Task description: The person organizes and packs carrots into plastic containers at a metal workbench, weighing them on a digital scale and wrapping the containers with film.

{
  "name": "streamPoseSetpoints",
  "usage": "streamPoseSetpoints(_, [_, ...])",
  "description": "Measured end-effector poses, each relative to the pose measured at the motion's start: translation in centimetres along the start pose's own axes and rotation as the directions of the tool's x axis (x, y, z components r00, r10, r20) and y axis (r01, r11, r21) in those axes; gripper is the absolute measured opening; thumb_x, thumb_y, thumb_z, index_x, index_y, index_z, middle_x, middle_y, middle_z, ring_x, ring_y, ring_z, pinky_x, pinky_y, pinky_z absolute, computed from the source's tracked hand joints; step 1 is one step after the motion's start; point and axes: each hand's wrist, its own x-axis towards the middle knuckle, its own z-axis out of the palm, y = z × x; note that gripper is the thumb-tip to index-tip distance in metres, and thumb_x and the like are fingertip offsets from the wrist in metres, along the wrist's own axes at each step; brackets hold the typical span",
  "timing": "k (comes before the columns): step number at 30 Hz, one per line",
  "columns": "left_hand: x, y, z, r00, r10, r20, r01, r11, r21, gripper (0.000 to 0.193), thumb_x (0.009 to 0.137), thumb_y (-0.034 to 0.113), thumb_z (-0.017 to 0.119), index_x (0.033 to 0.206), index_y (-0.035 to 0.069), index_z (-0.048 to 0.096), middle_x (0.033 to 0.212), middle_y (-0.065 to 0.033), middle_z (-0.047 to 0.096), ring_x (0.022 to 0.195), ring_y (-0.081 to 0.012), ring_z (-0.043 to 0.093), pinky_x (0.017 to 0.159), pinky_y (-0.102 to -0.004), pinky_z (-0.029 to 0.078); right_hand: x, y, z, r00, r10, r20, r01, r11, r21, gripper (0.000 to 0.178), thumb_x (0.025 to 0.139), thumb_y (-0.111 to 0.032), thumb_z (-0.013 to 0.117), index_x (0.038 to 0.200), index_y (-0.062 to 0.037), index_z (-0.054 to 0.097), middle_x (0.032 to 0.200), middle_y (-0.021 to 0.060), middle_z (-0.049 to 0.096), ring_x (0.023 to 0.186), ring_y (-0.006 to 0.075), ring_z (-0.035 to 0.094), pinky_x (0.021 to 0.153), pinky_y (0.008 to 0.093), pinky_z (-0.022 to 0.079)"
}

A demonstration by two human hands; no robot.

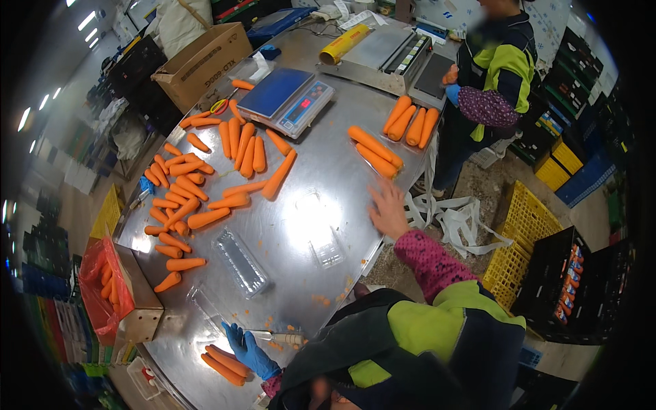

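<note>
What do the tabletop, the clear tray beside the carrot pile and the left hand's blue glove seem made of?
Tabletop: metal, probably stainless steel; smooth, grey, with lamp glare.
Clear tray: plastic by its look; glossy and see-through.
Blue glove: likely thin rubber, exact type unclear; it hugs the fingers.

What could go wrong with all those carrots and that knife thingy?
The knife lies with its blade close to the gloved left hand, so a careless move might cut the glove or a finger. Some carrots sit near the left edge of the table and could roll off if bumped. The tangled white strips beside the table might snag someone passing.
</note>
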Motion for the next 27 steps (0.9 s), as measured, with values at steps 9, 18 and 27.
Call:
streamPoseSetpoints(9, [-4.1,-4.4,-2.0,0.995,-0.057,0.079,0.067,0.988,-0.136,0.057,0.092,-0.005,0.056,0.148,0.002,0.045,0.145,-0.0137,0.051,0.128,-0.0237,0.051,0.109,-0.0358,0.038,-6.8,-4.4,1.4,0.987,-0.073,0.146,0.073,0.997,0.008,0.059,0.085,-0.033,0.066,0.136,-0.0071,0.053,0.139,0.0185,0.05,0.127,0.0374,0.046,0.108,0.0503,0.03])
streamPoseSetpoints(18, [-7.8,-3.6,-2.1,0.997,-0.078,0.02,0.081,0.984,-0.159,0.056,0.093,-0.001,0.06,0.147,0.003,0.046,0.147,-0.0135,0.05,0.132,-0.024,0.05,0.112,-0.0379,0.038,-5.3,-6.2,2.8,0.968,-0.043,0.247,0.023,0.996,0.08,0.064,0.087,-0.033,0.068,0.142,-0.0068,0.048,0.144,0.021,0.046,0.13,0.0404,0.043,0.109,0.0542,0.029])
streamPoseSetpoints(27, [-7.3,-1.2,2.7,0.988,-0.098,-0.123,0.083,0.989,-0.121,0.051,0.093,0.005,0.062,0.144,0.003,0.051,0.143,-0.0128,0.054,0.129,-0.0229,0.052,0.111,-0.0388,0.039,-2.4,-12.7,1.6,0.613,-0.583,0.534,0.479,0.811,0.336,0.058,0.081,-0.024,0.076,0.134,-0.0129,0.056,0.141,0.0175,0.048,0.13,0.0359,0.045,0.108,0.0488,0.034])
